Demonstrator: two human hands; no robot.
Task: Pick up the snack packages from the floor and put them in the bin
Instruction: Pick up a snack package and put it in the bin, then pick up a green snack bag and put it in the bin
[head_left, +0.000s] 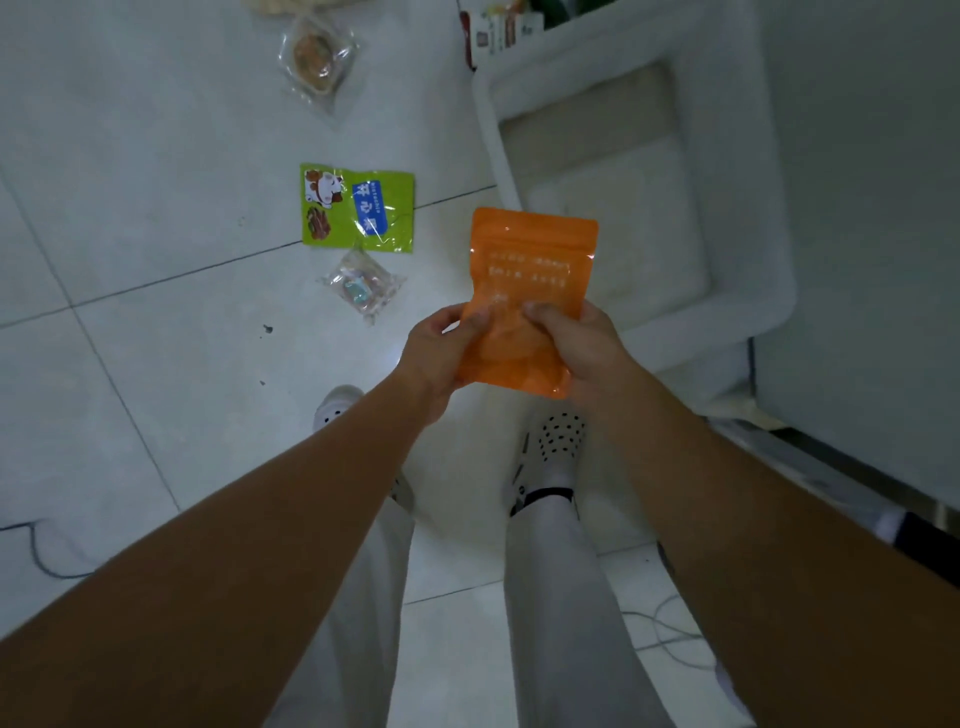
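An orange snack pouch (530, 275) is held up at the centre of the head view, above the floor. My left hand (439, 353) grips its lower left edge and my right hand (576, 348) grips its lower right edge, thumbs on the front. The white bin (769, 218) stands just right of the pouch, its inside bare. On the tiled floor to the left lie a green snack package (358, 210), a small clear packet of sweets (361, 286) below it, and a clear packet with a round brown pastry (317, 57) further away.
Some boxed packages (498, 31) stand at the bin's far corner. My feet in white perforated shoes (558, 441) are directly below the hands. Cables (670, 634) trail on the floor at the lower right and lower left. A white cabinet face (872, 208) rises on the right.
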